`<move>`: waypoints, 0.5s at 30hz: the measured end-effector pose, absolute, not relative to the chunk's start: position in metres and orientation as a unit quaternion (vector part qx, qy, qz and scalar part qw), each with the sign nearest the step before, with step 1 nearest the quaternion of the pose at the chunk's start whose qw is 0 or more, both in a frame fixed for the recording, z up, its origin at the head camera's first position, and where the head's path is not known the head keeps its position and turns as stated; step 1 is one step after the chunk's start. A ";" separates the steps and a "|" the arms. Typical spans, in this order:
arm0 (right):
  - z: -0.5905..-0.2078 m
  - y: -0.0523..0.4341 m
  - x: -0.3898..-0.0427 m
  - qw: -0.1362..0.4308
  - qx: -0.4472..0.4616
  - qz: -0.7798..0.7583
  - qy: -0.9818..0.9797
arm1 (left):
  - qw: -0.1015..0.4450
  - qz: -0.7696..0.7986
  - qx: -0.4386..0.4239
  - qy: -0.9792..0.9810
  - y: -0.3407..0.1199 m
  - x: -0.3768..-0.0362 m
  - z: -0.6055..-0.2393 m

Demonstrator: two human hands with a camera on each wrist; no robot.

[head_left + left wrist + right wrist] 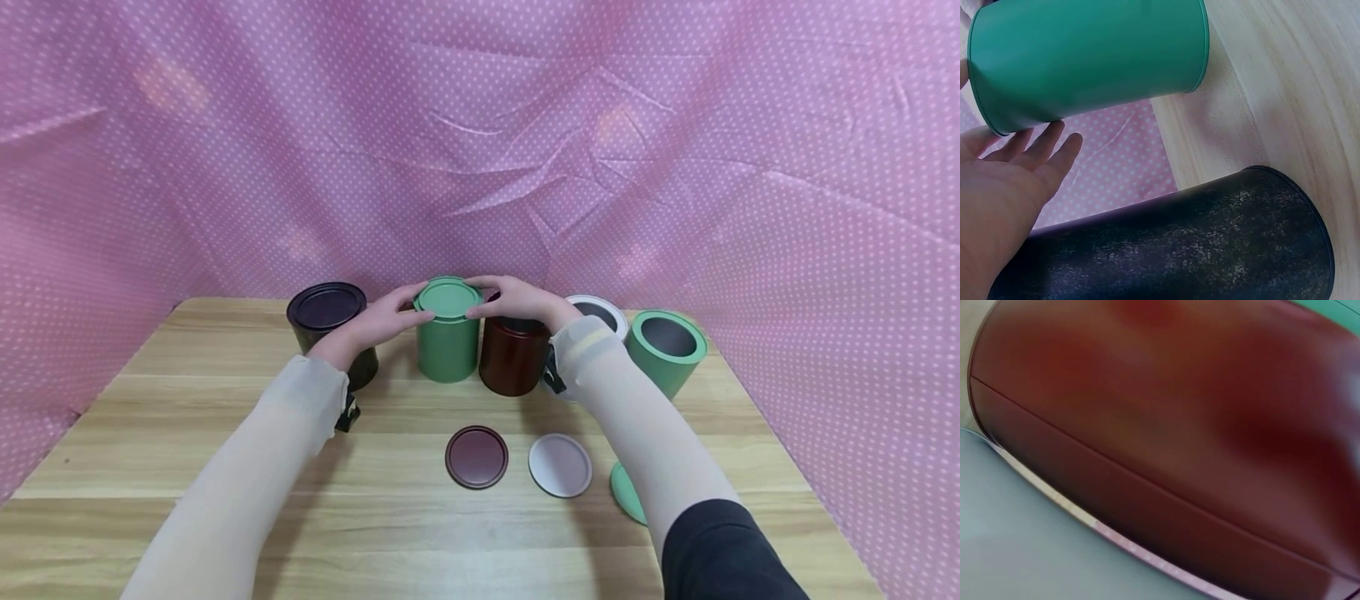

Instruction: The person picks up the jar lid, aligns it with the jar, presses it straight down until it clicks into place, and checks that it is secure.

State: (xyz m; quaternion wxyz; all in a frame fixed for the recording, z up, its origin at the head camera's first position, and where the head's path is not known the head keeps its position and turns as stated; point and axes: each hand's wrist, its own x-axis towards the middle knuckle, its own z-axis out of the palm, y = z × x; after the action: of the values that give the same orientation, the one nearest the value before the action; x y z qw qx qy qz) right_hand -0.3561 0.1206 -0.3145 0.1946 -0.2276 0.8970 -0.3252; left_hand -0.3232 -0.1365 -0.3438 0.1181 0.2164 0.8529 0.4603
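Note:
A green can (448, 354) stands upright at the back of the table, a green lid (450, 298) on its top. My left hand (384, 317) holds the lid's left edge, thumb in front and fingers behind. On the opposite edge, my right hand (517, 298) holds it the same way, reaching over an open dark red can (513, 367). In the left wrist view, the left hand (1016, 169) lies along the top end of the green can (1091, 56). The right wrist view is filled mostly by the red can (1166, 425); the right hand is out of it.
A black can (327, 310) with its lid on stands left, beside my left wrist. An open white can (617, 315) and another open green can (675, 367) stand right. Dark red (477, 457), pale (560, 465) and green lids (627, 493) lie in front. Pink dotted cloth (480, 167) hangs behind.

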 end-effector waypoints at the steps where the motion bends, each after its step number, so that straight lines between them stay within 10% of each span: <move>1: -0.314 0.121 -0.356 0.196 -0.226 -0.326 0.897 | 0.116 0.458 0.214 0.855 -0.137 -0.323 -0.344; 15: -0.313 0.120 -0.354 0.191 -0.227 -0.323 0.899 | 0.098 0.425 0.182 0.881 -0.132 -0.316 -0.342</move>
State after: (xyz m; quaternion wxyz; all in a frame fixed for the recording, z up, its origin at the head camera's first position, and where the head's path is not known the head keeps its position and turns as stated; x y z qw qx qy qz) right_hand -0.3536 0.1203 -0.3128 0.1911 -0.2269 0.8988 -0.3226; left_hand -0.3157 -0.1323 -0.3422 0.0981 0.1821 0.8812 0.4250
